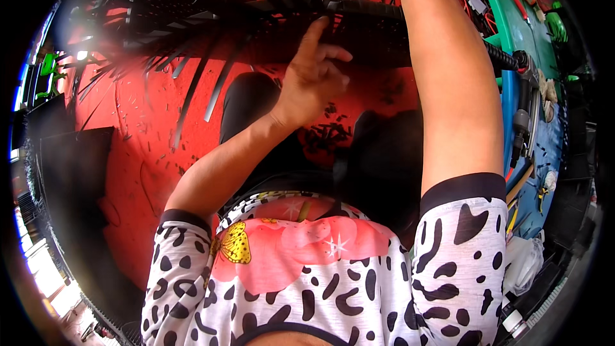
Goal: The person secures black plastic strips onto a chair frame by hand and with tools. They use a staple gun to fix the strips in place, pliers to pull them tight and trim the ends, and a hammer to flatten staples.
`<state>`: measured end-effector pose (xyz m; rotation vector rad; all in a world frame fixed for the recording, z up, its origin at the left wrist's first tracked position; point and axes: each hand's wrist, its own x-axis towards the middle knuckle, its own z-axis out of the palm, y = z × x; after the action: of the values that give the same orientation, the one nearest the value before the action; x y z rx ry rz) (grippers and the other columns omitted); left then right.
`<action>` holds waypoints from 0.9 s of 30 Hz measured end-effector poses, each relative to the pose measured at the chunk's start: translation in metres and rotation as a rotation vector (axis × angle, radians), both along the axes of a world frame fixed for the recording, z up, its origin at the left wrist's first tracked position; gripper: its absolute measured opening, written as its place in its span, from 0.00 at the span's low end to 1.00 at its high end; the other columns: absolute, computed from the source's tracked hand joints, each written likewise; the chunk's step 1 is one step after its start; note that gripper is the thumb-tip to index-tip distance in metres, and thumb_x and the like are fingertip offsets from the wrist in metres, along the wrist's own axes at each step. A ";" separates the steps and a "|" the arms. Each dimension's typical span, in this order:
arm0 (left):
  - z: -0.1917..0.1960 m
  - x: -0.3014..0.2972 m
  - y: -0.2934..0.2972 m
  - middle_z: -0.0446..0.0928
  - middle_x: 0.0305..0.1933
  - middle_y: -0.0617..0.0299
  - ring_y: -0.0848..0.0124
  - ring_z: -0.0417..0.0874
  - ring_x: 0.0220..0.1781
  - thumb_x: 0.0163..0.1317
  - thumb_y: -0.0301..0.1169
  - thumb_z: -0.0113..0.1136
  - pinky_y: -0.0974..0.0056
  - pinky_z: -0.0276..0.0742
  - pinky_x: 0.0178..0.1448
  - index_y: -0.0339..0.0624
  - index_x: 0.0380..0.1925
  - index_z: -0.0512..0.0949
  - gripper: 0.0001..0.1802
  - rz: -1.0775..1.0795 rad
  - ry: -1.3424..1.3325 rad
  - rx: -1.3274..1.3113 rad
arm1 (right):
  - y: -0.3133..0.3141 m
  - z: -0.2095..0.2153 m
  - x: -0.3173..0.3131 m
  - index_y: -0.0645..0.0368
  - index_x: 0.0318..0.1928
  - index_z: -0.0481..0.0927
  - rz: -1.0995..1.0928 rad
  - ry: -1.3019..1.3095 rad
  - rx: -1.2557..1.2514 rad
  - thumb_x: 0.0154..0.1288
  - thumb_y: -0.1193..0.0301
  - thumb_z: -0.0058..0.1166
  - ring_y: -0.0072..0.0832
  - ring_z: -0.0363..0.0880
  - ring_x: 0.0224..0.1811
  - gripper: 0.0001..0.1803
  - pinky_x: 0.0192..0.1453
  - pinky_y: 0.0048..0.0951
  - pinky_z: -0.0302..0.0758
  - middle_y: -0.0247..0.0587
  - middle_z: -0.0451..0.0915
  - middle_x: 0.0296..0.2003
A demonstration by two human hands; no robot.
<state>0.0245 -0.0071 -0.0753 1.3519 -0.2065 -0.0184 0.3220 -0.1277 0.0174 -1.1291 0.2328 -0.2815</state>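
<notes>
My left hand (307,83) is raised over my lap, its index finger stretched out and the other fingers loosely bent and apart. The index fingertip meets the edge of a black woven piece (375,35) made of flat strips; whether it presses on it I cannot tell. Loose strip ends (218,80) fan out from this piece to the left and upward. Nothing shows in the left hand's grasp. My right forearm (451,77) reaches up past the top edge, so the right hand is out of the picture.
Short black scraps (327,134) litter the red floor (141,160). To my right, a blue work surface (544,160) holds tools, among them a dark power tool (522,125), and a green edge (496,0) runs beside it. A clear plastic bag (522,266) lies nearer me. Dark panels (73,173) stand at left.
</notes>
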 end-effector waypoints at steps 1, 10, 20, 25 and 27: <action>-0.001 0.005 0.003 0.78 0.54 0.47 0.69 0.84 0.35 0.58 0.13 0.57 0.64 0.81 0.44 0.39 0.77 0.53 0.46 -0.001 -0.005 -0.059 | 0.001 0.001 -0.001 0.59 0.27 0.83 -0.014 -0.012 -0.080 0.71 0.70 0.38 0.28 0.58 0.05 0.20 0.07 0.27 0.54 0.40 0.82 0.19; -0.009 0.019 0.017 0.78 0.55 0.42 0.67 0.83 0.35 0.60 0.16 0.53 0.61 0.80 0.47 0.47 0.77 0.56 0.43 -0.186 -0.009 -0.283 | -0.011 -0.013 0.022 0.55 0.17 0.81 0.145 0.023 0.175 0.72 0.66 0.37 0.26 0.57 0.04 0.27 0.06 0.28 0.52 0.39 0.79 0.15; 0.012 0.032 0.018 0.81 0.49 0.44 0.66 0.81 0.33 0.61 0.20 0.53 0.64 0.79 0.43 0.43 0.70 0.68 0.34 -0.189 0.044 -0.198 | 0.004 0.009 -0.003 0.60 0.37 0.81 -0.066 0.131 -0.177 0.71 0.67 0.44 0.34 0.67 0.10 0.13 0.12 0.32 0.61 0.41 0.76 0.21; 0.030 0.010 0.021 0.81 0.38 0.55 0.71 0.77 0.30 0.58 0.24 0.57 0.66 0.72 0.37 0.25 0.54 0.74 0.23 -0.105 0.130 -0.040 | 0.022 0.004 -0.002 0.64 0.38 0.77 -0.095 0.131 -0.359 0.72 0.69 0.47 0.35 0.73 0.13 0.11 0.16 0.36 0.69 0.47 0.78 0.24; 0.035 0.001 0.017 0.80 0.37 0.57 0.74 0.76 0.30 0.58 0.24 0.58 0.67 0.71 0.36 0.27 0.48 0.75 0.17 -0.084 0.133 -0.088 | 0.028 -0.003 0.004 0.65 0.37 0.77 -0.061 0.134 -0.402 0.71 0.68 0.47 0.35 0.72 0.13 0.12 0.15 0.36 0.68 0.46 0.78 0.23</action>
<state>0.0251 0.0097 -0.0404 1.2488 -0.1502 -0.1678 0.3260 -0.0995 0.0149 -1.5435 0.3396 -0.3153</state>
